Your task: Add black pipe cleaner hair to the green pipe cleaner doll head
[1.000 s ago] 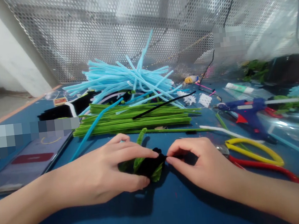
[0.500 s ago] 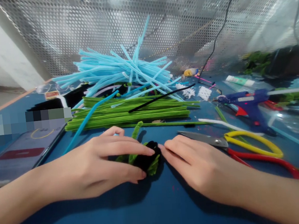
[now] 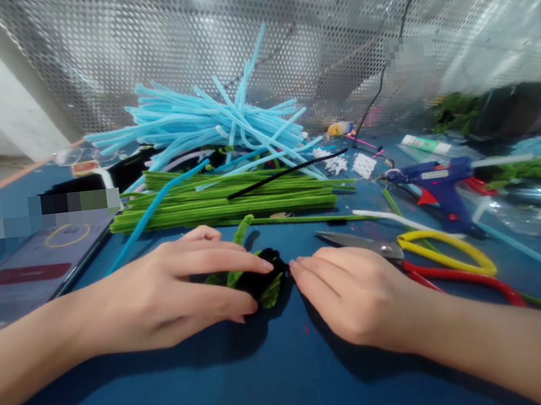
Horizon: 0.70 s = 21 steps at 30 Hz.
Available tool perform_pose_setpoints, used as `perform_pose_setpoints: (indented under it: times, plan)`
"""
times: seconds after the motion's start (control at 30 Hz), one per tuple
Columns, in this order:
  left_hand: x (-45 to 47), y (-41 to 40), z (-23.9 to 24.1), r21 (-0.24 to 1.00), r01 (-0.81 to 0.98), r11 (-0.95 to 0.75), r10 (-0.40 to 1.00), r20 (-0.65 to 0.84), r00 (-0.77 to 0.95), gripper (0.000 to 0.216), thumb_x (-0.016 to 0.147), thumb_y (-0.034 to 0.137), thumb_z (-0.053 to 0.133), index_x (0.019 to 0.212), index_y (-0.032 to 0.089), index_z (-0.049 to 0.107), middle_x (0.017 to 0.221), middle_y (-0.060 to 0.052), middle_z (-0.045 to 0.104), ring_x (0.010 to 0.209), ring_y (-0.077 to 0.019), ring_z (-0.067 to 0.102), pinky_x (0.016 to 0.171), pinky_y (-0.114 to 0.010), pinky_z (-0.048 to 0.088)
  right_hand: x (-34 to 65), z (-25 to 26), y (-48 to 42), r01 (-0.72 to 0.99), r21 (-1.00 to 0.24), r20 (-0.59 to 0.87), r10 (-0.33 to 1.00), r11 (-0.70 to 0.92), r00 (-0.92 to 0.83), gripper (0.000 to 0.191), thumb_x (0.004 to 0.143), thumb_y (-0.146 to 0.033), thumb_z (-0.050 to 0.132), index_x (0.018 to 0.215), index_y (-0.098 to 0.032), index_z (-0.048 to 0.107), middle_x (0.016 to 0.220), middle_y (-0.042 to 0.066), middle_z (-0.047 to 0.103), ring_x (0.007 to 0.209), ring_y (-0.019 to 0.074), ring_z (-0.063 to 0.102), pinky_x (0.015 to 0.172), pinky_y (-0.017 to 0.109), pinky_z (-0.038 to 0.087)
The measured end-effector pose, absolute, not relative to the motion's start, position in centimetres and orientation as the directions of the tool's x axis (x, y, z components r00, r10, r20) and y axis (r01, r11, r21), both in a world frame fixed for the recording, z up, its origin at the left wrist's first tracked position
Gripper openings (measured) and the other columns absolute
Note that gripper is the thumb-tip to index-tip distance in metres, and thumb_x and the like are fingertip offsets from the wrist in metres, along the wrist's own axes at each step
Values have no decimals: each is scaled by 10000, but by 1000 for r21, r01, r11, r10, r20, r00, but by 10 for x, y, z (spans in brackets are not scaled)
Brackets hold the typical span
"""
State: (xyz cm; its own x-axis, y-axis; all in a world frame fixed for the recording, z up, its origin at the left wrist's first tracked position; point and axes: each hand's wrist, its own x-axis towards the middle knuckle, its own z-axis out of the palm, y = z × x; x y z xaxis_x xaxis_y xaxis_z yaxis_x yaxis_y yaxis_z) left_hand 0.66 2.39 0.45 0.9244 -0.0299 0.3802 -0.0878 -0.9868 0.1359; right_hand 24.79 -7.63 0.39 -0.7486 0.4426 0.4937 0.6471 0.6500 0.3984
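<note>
while the left hand (image 3: pixel 164 297) covers the black-and-green pipe-cleaner bundle (image 3: pixel 262 284), forefinger and thumb clamping it to the blue table (image 3: pixel 280 382), the bundle lies roughly left to right, its right end bare between the hands; the right hand (image 3: pixel 352 290), flat, loose-fingered and empty, touches that end with its fingertips, with the scissors (image 3: pixel 445 255) just beyond.

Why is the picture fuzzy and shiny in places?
Head view: edges blur, smearing the blue plastic glue gun; glare whitens the perforated metal screen; the left hand, gripping a black and green pipe-cleaner bundle, and right hand cast shadows.
</note>
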Motion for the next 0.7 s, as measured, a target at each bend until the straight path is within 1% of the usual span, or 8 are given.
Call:
perform_pose_setpoints:
  times: [0.1,0.2,0.27,0.33,0.47,0.6,0.7]
  plan:
    - [6,24,5,133,-105,-986,-46,384,922,245,903,136,522,1097,247,620,1301,-86,592,1081,-191,616,1070,-366,304,247,4,-79,629,378,491,428,680,-758,293,823,-3,457,654,-126,663,615,99,652,529,189,553,548,338,505]
    - [7,23,5,145,-104,-984,-41,386,922,238,906,127,520,1087,236,628,1297,-93,591,1090,-193,611,1068,-367,302,248,6,-82,593,354,453,422,723,-785,288,811,20,476,645,-118,667,612,96,636,548,195,533,576,353,497]
    - [8,22,5,156,-102,-982,-32,401,916,213,912,143,524,1069,231,639,1277,-100,603,1075,-191,619,1063,-360,311,250,7,-82,588,300,426,447,751,-787,270,817,29,473,690,-94,677,682,115,651,609,201,545,624,359,504]
    - [10,21,5,166,-101,-981,-23,416,909,188,919,165,527,1050,223,649,1256,-108,616,1056,-182,627,1056,-344,318,253,8,-82,606,235,387,499,760,-776,244,839,13,466,778,-87,680,746,116,648,674,201,552,670,359,504]
    - [11,20,5,181,-107,-978,-20,427,904,179,912,161,545,1048,210,652,1248,-119,620,1038,-178,630,1023,-344,337,256,9,-82,631,133,299,576,764,-761,223,878,-43,450,916,-118,657,822,100,629,782,208,559,756,374,491]
    - [10,20,6,183,-108,-977,-22,416,909,188,900,156,561,1058,217,641,1255,-125,619,1031,-192,627,942,-356,393,252,14,-85,656,-9,292,629,755,-720,200,889,-77,457,936,-107,649,852,104,631,797,209,567,771,375,490]
    - [11,21,8,185,-121,-975,-33,422,906,185,893,147,568,1051,208,642,1244,-132,626,1013,-196,632,896,-352,422,248,18,-86,705,-192,250,729,683,-638,164,881,-103,483,876,-127,645,859,86,635,777,191,571,722,333,491]
